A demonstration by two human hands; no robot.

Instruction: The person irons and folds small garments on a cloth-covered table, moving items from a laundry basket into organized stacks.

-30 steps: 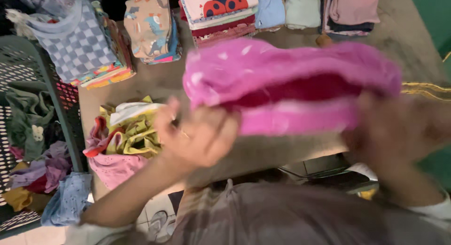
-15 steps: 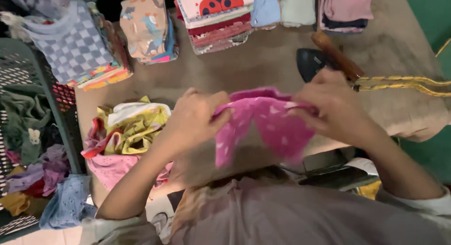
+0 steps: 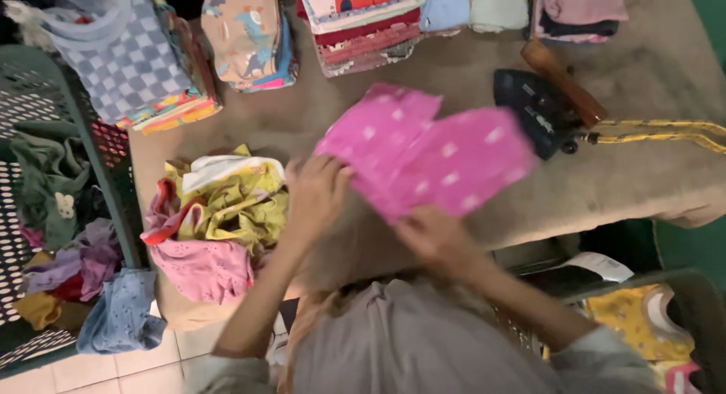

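Observation:
A small pink garment with white dots (image 3: 423,156) is held just above the brown cloth-covered table (image 3: 665,175). My left hand (image 3: 318,193) grips its left edge. My right hand (image 3: 431,239) holds its lower edge from underneath. To the left of my left hand lies a heap of crumpled yellow, white and pink clothes (image 3: 215,220) on the table.
A black iron with a wooden handle (image 3: 548,99) and a yellow braided cord (image 3: 665,133) sits right of the garment. Folded stacks of clothes (image 3: 363,23) line the far edge. A green laundry basket (image 3: 57,205) with clothes stands at the left.
The pink garment, first stretched wide close to the camera, was bunched between both hands and now hangs flatter and lower over the table. The iron has come into view.

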